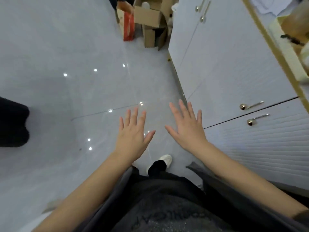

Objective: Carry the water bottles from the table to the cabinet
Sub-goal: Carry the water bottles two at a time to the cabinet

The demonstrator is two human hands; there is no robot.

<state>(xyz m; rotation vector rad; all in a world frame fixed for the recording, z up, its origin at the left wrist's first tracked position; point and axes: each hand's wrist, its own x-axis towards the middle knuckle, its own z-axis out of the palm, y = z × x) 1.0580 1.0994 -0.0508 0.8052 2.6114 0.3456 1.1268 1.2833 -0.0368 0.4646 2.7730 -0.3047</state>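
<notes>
My left hand and my right hand are both stretched out in front of me over the glossy floor, palms down, fingers spread, holding nothing. A white cabinet with closed doors and gold handles runs along my right side, close to my right hand. No water bottle and no table show in this view.
Open cardboard boxes and a red bag stand on the floor ahead, by the cabinet's far end. A dark shape sits at the left edge. Items lie on the cabinet top. My white shoe is below my hands.
</notes>
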